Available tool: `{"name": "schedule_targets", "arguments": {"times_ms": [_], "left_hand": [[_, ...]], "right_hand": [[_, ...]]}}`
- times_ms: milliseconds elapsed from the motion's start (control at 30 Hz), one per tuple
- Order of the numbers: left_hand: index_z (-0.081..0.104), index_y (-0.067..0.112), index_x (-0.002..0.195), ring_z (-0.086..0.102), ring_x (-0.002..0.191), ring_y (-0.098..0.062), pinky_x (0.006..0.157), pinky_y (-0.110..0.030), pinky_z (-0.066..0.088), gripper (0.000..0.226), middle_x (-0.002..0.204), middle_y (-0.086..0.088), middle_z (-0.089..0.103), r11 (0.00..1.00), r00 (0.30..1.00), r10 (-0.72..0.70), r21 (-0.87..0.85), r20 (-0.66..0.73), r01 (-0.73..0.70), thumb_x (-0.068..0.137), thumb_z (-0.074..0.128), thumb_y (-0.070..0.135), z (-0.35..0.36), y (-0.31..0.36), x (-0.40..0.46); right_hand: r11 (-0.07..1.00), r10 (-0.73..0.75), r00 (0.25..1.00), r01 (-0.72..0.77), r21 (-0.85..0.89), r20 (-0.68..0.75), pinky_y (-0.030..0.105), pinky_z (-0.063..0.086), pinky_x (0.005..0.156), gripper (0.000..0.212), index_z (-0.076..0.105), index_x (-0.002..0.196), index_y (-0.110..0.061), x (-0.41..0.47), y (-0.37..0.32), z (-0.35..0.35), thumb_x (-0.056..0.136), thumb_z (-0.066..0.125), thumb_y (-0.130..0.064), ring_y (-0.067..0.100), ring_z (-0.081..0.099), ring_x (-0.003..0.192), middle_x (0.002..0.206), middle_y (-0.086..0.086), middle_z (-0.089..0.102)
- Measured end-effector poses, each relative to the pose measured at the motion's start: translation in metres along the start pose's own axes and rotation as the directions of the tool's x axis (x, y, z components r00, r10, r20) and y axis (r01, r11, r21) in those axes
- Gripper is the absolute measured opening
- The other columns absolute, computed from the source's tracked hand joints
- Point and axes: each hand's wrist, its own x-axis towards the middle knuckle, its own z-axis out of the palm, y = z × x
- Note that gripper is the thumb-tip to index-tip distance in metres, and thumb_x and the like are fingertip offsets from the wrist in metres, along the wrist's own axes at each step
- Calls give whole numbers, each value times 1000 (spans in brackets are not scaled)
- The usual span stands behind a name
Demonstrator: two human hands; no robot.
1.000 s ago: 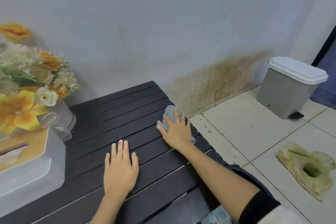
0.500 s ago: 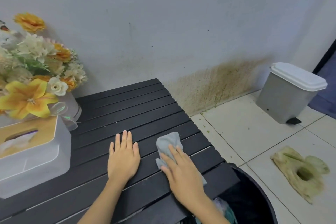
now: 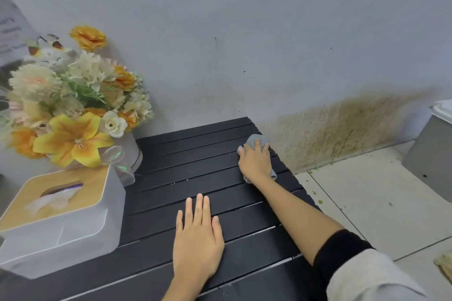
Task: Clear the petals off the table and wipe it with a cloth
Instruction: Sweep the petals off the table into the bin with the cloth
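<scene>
Cloth at the table's far right corner

Head view: the right hand [image 3: 255, 162] pressed the grey cloth [image 3: 259, 140] flat-fingered beside the black slatted table's [image 3: 171, 178] right edge, near the wall; the left hand [image 3: 197, 239] lay released, flat mid-table, bare slats between it and the tissue box [image 3: 61, 217].

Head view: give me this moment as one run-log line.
stage: wiping | right hand: pressing grey cloth at table's far right corner | left hand: flat on table | petals: none visible on table
</scene>
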Motion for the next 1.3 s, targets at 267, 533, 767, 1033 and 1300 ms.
{"name": "schedule_targets", "arguments": {"times_ms": [267,533,767,1033,1300], "left_hand": [[29,20,146,14,146,-13,119,-28,13,77,157,4,20,985,997,42,-167,58,-31,81,-6,42,-19,-3,-2],[10,10,150,6,147,-17,119,-26,6,71,159,-2,10,989,990,-122,-88,-74,115,89,2,46,-36,-78,1],[70,5,111,53,123,-29,114,-24,-1,61,118,-9,68,987,987,-158,-6,-21,158,74,37,41,-8,-89,10],[72,5,104,27,134,-31,116,-26,-10,66,110,-12,70,993,989,-117,-1,-90,118,62,38,43,10,-97,25],[74,14,97,62,104,-17,103,-26,29,42,105,0,72,996,934,-8,-87,-358,-25,74,42,26,-23,-88,4]], "right_hand": [[858,-493,857,450,246,153,34,32,106,41,51,132,-23,-83,-70,13,100,32,-39,17,23,142,151,-3,32],[912,-377,914,395,-110,153,40,4,119,97,11,146,-44,-89,-11,10,61,-6,-88,23,-2,147,159,-8,-7],[968,-220,973,227,-107,74,49,15,114,81,34,142,-13,47,-92,56,85,-14,-44,44,13,138,150,23,25],[778,-628,766,612,139,141,36,11,116,47,35,142,-5,47,-215,87,102,26,-29,28,19,142,152,13,29],[786,-613,756,550,283,230,27,17,114,50,33,145,-19,-42,-150,47,99,38,-38,13,15,145,157,-4,17]]}}
